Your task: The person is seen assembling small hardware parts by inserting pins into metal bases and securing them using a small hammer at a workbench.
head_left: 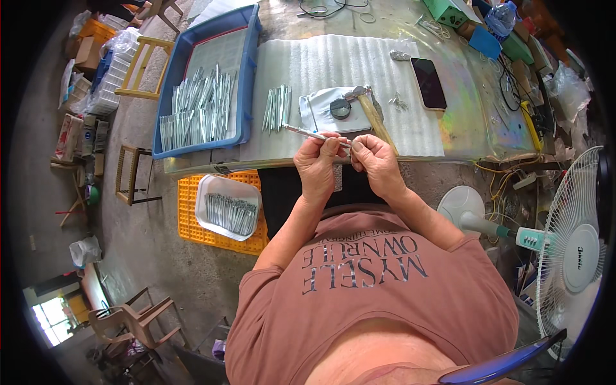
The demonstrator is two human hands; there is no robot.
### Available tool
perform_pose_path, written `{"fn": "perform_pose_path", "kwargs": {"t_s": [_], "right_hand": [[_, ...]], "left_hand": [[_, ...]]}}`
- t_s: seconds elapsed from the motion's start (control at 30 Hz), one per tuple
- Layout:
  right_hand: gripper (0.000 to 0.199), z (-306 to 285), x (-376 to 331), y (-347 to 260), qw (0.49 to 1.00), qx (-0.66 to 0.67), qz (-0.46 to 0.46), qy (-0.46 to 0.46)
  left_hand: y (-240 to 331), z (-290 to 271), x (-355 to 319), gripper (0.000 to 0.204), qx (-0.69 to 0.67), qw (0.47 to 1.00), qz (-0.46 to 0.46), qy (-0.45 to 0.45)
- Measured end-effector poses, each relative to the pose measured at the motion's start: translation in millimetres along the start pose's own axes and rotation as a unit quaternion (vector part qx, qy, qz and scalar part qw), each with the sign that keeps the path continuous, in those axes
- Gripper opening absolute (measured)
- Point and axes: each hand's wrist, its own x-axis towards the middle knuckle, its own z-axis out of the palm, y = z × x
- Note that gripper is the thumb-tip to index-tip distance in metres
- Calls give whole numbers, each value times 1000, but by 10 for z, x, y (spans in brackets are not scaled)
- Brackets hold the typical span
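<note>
Looking through the head view, your left hand (317, 160) pinches a slim silvery rod (301, 131), held above the desk's near edge. Your right hand (377, 163) has its fingers drawn together at the rod's end; what they grip is too small to tell. Loosening the left pinch while the right presses could let the rod slip floorward. Swinging right might knock the hammer (374, 117) just beside. Your elbows bend outward, forearms converging, wrists raised, fingertips nearly meeting.
</note>
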Motion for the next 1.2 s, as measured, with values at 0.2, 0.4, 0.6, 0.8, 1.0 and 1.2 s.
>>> {"fn": "perform_pose_path", "kwargs": {"t_s": [0.2,0.4,0.6,0.8,1.0,1.2], "right_hand": [[16,-5,26,10,996,-71,-46,19],[17,-72,2,-39,997,-55,-58,16],[17,-128,-50,-59,996,-73,-55,15],[17,-174,-87,-52,996,-74,-54,15],[17,-190,-106,-54,996,-75,-51,11],[18,-203,-119,-60,996,-79,-48,13]], "left_hand": [[30,2,47,11,35,999,13,1],[-1,-56,307,8,97,995,37,14],[-217,-170,629,6,187,980,68,4],[-316,-177,722,5,209,975,77,4],[-309,-165,727,6,208,975,71,8],[-321,-163,733,6,200,977,72,13]]}}
